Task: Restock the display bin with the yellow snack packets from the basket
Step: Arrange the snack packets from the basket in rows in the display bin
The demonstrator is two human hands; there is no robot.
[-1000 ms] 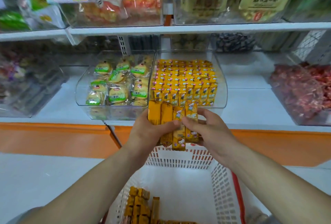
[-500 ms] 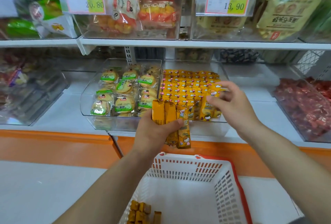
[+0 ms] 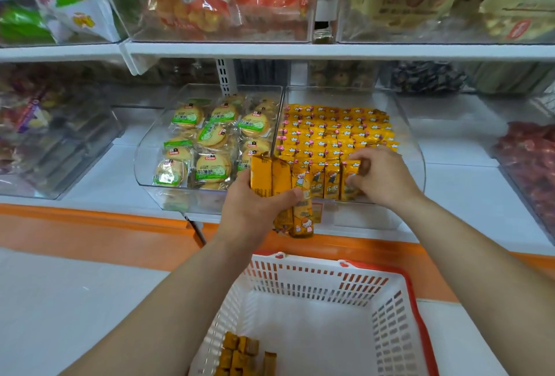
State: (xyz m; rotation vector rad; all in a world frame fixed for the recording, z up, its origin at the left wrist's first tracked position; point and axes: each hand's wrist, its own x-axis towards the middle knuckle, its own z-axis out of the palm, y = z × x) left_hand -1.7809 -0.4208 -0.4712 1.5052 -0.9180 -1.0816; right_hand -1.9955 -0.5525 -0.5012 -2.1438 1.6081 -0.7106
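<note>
Gripping yellow packets (image 3: 280, 183): left hand (image 3: 255, 210), right hand (image 3: 384, 178)

White shelf (image 3: 468, 192) bearing clear bins (image 3: 416, 162)

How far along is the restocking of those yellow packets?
Mostly done: the display bin holds many neat rows of yellow packets. In hand: the left hand grips a small bunch, while the right hand pinches one packet at the front row. Left: a small pile lies in the basket.
</note>
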